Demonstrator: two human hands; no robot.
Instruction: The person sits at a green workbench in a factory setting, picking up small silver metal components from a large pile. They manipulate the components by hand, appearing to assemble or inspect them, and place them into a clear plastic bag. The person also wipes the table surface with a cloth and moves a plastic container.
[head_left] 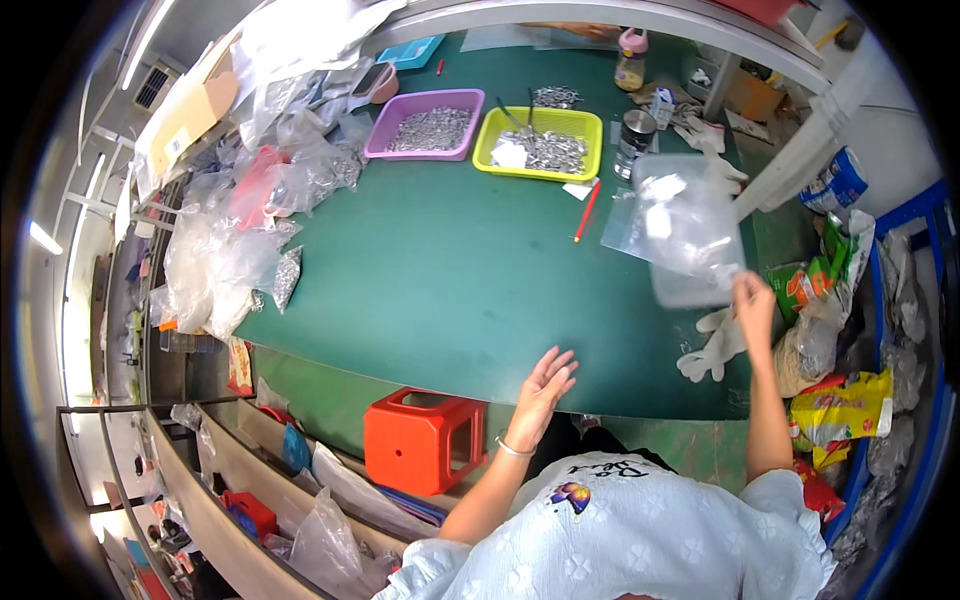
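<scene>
Hands: your left is loosely spread and empty [543, 388]; your right [754, 300] pinches the clear tray [692, 225] by its near right corner.
Clear tray: right side of the bench [430, 260], nearer you than the jar [634, 148].
Slip risk: that single-corner grip could let it twist loose.
Jar risk: pushing the tray far could topple it.
Baskets: two, one purple [420, 155], one yellow-green [535, 173].
Jar count: one.

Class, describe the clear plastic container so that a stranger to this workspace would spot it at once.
Find the big green table and look to its right side. There, the right hand holds one corner of the clear plastic container. It is a see-through rectangle with rounded corners, unlike the limp, pale glove just below it in the picture.
</scene>
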